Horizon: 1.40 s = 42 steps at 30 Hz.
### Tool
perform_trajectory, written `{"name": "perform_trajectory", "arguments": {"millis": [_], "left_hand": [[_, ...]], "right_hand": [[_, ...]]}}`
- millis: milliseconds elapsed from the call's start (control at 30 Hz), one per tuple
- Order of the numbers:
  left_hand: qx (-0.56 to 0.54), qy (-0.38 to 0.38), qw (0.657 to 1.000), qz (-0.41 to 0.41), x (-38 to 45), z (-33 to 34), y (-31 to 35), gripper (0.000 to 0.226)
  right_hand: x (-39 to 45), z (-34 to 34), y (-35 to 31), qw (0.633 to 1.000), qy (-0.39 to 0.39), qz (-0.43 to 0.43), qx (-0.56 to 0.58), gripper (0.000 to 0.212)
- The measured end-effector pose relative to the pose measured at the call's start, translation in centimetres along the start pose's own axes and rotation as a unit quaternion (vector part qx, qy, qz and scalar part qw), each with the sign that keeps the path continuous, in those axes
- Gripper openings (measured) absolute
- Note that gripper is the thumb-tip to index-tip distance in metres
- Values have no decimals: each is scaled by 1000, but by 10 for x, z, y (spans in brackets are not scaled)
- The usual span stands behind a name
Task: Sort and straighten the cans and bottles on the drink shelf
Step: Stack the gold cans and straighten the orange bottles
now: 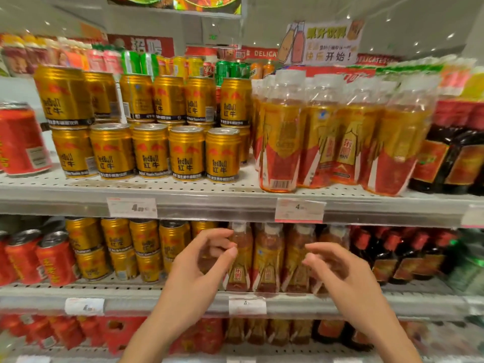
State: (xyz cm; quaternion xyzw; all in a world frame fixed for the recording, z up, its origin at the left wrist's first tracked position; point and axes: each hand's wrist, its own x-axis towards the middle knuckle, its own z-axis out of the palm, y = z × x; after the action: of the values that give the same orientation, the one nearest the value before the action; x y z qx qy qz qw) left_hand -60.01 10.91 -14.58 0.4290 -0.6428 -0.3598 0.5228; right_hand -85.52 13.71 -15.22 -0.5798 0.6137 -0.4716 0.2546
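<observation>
Neither hand grips anything. Our left hand [199,260] is half-curled, thumb and fingers apart in a loose C, its fingertips in front of the leftmost of the gold-and-red bottles [267,258] on the middle shelf [157,294]; whether they touch it we cannot tell. Our right hand [337,268] is likewise open, fingers bent and spread, in front of the same row, further right. The two hands bracket the bottle group, which reads as a reach to square the row up or push it back.

Where the stock sits: the bottles stand upright at the shelf front, labels mostly facing out. Left of them, gold cans [146,247] stand in two tiers, then red cans [39,255] that appear to lean. Right of the bottles stand dark bottles with red caps [387,255].

Upper shelf [222,189]: the same layout. Stacked gold Red Bull cans [152,150] form a neat front row, likely faced for display. The tall gold-and-red bottles [340,137] there are wrapped in clear film as multipacks, and the front ones tilt a little. One red can [22,140] stands at the far left.

Surface: white perforated metal shelving with price tags [132,207] clipped to clear front rails.

Room: a shop aisle. A hanging paper sign [319,41] with drawn bottles hangs above, and more cans line the top shelf behind. The bottom shelf is blurred, showing only red and brown packs. Edges of the view are smeared.
</observation>
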Motion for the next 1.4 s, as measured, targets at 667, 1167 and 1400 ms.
{"name": "perform_trajectory", "arguments": {"millis": [667, 1167, 1400], "left_hand": [[205, 12, 944, 259, 150, 12, 127, 69], [279, 52, 923, 261, 177, 28, 151, 68], [294, -84, 934, 184, 180, 14, 157, 82]], "right_hand": [[120, -84, -150, 867, 192, -373, -270, 24], [172, -107, -169, 860, 48, -352, -366, 51], [177, -109, -166, 866, 39, -352, -352, 57]]}}
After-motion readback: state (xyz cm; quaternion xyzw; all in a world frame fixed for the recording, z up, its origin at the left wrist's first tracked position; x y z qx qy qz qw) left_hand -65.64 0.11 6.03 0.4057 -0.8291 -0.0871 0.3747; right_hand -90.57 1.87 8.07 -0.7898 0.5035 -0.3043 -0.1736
